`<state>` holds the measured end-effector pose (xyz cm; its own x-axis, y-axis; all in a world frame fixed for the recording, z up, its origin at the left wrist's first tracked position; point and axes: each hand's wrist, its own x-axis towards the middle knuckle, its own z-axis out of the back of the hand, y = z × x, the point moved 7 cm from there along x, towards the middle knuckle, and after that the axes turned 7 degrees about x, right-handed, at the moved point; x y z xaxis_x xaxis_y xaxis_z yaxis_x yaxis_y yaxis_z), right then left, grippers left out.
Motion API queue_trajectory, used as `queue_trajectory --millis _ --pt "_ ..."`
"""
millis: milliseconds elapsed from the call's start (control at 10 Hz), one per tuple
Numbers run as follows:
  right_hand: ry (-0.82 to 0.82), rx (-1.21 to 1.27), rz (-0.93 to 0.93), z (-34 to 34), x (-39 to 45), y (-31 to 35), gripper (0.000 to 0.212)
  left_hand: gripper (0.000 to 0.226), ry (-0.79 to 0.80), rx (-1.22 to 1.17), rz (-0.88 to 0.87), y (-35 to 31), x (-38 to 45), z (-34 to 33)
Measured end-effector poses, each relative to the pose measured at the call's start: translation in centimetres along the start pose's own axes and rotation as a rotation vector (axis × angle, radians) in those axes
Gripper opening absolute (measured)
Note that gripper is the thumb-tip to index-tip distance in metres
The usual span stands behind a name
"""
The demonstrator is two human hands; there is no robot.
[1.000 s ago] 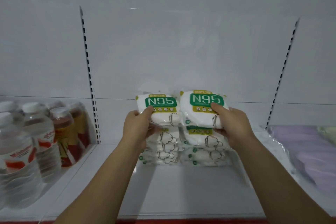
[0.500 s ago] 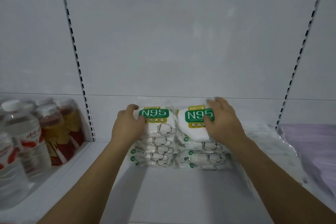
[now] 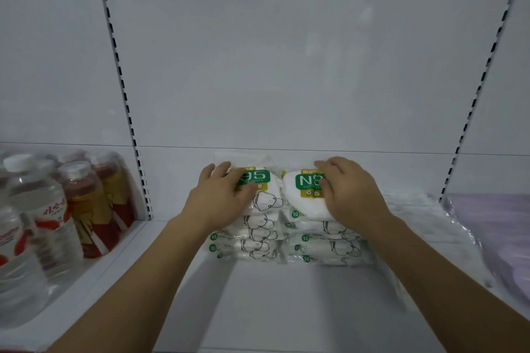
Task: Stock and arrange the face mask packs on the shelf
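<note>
Two stacks of mask packs sit side by side at the back of the white shelf. Since the earlier frame, both hands have moved further onto the top packs. Left hand presses the left stack; right hand presses the right stack. Fingers lie loosely spread, gripping nothing. Bottles stand at left.

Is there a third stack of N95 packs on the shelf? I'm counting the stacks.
No, only two stacks stand side by side: the left stack under the left hand and the right stack under the right hand.
</note>
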<state>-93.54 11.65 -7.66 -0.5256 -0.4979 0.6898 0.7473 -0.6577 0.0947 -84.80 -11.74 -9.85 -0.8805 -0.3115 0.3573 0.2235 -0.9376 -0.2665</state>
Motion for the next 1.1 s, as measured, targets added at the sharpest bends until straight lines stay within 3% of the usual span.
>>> queue_trajectory --millis 100,200,300,600,800,1100 --pt "0.089 -0.021 0.119 -0.2 -1.4 2.1 0.045 0.049 -0.046 0.151 -0.078 -1.2 -0.7 0.3" --pt "0.349 -0.116 0.048 -2.0 -2.7 1.7 0.082 0.050 0.073 0.114 -0.120 -1.6 -0.7 -1.0" --pt "0.401 -0.106 0.002 -2.8 -2.7 0.6 0.095 0.050 0.123 0.120 -0.143 -1.4 -0.3 -1.7" --pt "0.449 -0.039 -0.039 -3.1 -2.5 0.2 0.101 0.050 0.158 0.196 -0.187 -1.7 0.2 -1.8" --pt "0.391 -0.060 -0.040 -1.3 -2.5 1.1 0.103 0.045 -0.078 0.195 -0.221 -3.4 -0.9 0.4" --pt "0.277 -0.004 -0.037 1.8 -3.1 1.4 0.084 0.049 -0.231 0.102 -0.238 -6.0 -2.4 1.5"
